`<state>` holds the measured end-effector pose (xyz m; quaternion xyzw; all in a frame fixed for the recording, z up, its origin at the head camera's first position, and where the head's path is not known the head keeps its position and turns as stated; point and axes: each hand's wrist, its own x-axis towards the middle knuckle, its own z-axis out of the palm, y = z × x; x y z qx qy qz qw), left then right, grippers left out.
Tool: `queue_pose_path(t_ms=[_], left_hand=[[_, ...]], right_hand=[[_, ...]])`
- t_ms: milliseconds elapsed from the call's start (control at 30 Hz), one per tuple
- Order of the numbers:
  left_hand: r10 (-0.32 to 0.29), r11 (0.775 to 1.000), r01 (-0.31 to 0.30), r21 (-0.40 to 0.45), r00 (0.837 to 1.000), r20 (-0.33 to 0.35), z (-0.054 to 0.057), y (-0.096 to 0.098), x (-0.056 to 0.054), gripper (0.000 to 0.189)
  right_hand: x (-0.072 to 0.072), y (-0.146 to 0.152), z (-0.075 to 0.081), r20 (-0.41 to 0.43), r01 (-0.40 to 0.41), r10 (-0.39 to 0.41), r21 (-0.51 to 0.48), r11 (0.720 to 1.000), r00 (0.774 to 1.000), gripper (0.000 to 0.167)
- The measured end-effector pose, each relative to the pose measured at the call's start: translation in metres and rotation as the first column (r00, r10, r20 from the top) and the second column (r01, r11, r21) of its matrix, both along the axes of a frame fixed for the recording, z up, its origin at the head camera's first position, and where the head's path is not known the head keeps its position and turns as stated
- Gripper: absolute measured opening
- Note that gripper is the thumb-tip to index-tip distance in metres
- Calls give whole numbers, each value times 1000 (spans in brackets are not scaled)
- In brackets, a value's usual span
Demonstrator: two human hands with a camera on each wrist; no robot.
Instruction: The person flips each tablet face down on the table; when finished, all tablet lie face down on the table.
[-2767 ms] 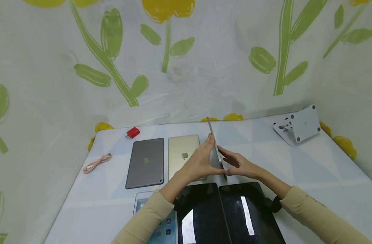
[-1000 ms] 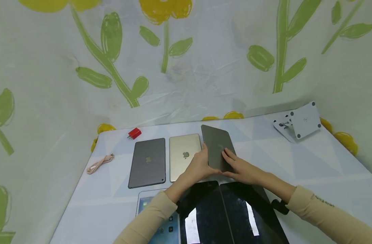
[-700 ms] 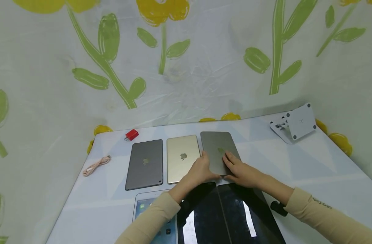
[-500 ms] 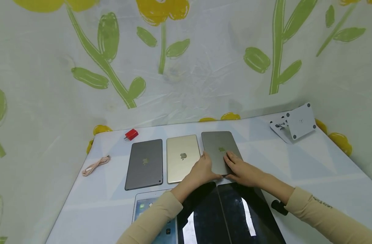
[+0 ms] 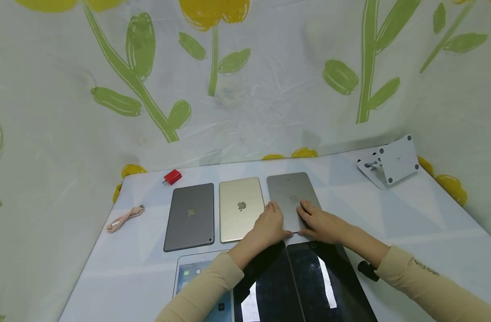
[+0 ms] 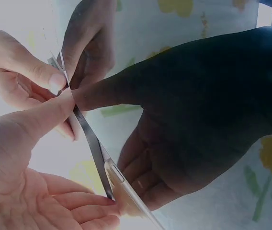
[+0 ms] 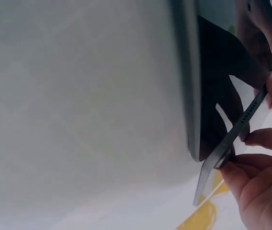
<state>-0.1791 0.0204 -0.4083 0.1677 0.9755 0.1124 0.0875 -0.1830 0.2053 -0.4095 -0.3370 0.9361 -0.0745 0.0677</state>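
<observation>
A grey tablet [image 5: 289, 188] lies back up on the table, right of a gold tablet [image 5: 239, 223]. My left hand [image 5: 268, 226] rests along its left side, fingertips at that edge and thumb at the near edge. On its back, near the right side, lie the fingers of my right hand [image 5: 323, 226]; that thumb touches the near edge, close to the left thumb. In the left wrist view the left hand [image 6: 11, 139] has fairly straight fingers beside the tablet's thin edge [image 6: 94, 143]. The right wrist view shows right fingertips [image 7: 234, 175] against a corner.
A dark grey tablet [image 5: 190, 228] lies further left. Nearer the person are a white-framed tablet [image 5: 205, 256] with a lit screen and two black-screened tablets [image 5: 271, 290]. A red plug [image 5: 172, 176], a coiled cable [image 5: 125, 218] and a white stand [image 5: 399, 161] sit around them.
The grey tablet, upright on edge at first, has been tilted down and now lies flat beside the gold one. Lately it has shifted slightly right, with both hands staying at its near end.
</observation>
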Motion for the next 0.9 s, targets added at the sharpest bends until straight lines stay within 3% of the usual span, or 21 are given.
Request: queue_pose_path(t_ms=[200, 467, 900], left_hand=[[-42, 996, 40, -75, 999, -17, 2, -1, 1, 88], [-72, 994, 72, -81, 997, 5, 1, -2, 1, 83], [-54, 997, 57, -53, 997, 57, -1, -3, -1, 79]], right_hand=[[-1, -1, 0, -17, -2, 2, -1, 1000, 1000, 67], [-4, 1, -2, -50, -14, 14, -3, 1000, 999, 66], [-6, 1, -2, -71, -6, 8, 30, 1000, 997, 66]])
